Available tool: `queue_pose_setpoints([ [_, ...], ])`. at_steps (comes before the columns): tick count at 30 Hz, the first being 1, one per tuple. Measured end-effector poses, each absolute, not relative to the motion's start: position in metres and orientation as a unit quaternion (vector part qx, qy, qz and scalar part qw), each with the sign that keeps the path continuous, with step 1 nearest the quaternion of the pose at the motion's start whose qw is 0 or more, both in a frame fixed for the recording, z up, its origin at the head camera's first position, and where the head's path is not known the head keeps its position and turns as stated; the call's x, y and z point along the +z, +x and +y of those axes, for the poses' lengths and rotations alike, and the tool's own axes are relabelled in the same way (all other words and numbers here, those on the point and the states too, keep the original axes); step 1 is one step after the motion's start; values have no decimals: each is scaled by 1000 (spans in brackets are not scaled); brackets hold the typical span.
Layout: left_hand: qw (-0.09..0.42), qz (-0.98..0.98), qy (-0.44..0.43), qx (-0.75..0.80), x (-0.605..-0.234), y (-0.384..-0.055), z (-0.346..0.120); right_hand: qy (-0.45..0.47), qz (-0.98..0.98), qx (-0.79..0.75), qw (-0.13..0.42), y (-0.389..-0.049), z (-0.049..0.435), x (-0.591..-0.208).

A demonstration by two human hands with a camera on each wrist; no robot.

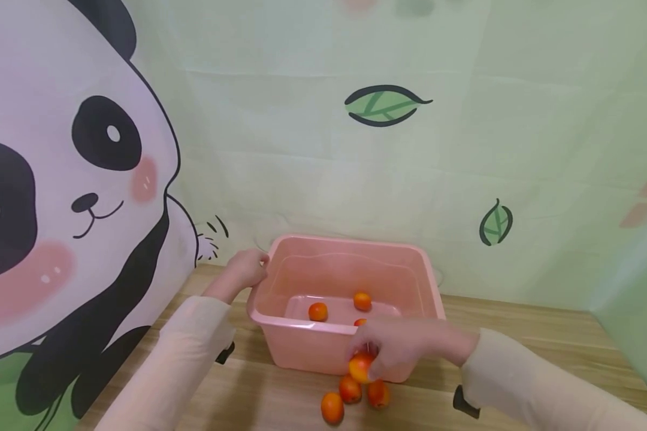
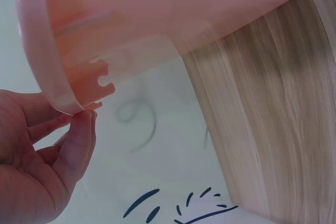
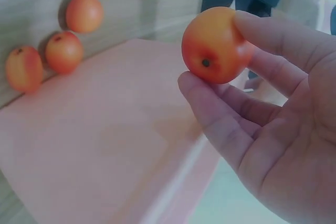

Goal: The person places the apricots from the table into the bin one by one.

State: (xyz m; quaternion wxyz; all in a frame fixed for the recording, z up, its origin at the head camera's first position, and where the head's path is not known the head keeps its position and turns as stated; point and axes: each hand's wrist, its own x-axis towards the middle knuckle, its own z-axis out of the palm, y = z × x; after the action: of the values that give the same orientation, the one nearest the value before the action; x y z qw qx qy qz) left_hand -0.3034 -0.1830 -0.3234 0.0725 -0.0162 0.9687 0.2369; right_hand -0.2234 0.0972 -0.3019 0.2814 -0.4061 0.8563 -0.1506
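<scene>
My left hand [image 1: 248,267] pinches the left rim of a pink plastic basin [image 1: 334,344]; in the left wrist view its thumb and fingers [image 2: 81,140] meet at the rim's edge. My right hand [image 1: 396,344] holds a small round orange-red fruit [image 1: 360,367] between thumb and fingertips, just outside the basin's front wall. In the right wrist view this fruit [image 3: 215,45] shows a dark stem spot. Below it, three similar fruits lie on the table: one at the front [image 1: 332,408], two close together [image 1: 350,389]. Inside the basin are two fruits [image 1: 318,311] and part of a third, mostly hidden by the front rim.
The basin stands on a wood-grain table [image 1: 496,329], near a pale green backdrop [image 1: 280,149] printed with leaves. A large printed panda [image 1: 113,209] covers the left side. Both wrists wear dark straps over light sleeves [image 1: 512,374].
</scene>
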Motion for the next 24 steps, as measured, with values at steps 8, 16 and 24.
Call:
queue_pose_setpoints([
  [8,71,969,-18,235,-324,-304,-183,-406,863,-140,264,-231,96,-290],
  [16,74,969,-23,234,-323,-304,-183,-423,858,-147,250,-243,95,-282],
  [24,80,967,-31,240,-324,-304,-182,-413,866,-140,244,-258,93,-271],
])
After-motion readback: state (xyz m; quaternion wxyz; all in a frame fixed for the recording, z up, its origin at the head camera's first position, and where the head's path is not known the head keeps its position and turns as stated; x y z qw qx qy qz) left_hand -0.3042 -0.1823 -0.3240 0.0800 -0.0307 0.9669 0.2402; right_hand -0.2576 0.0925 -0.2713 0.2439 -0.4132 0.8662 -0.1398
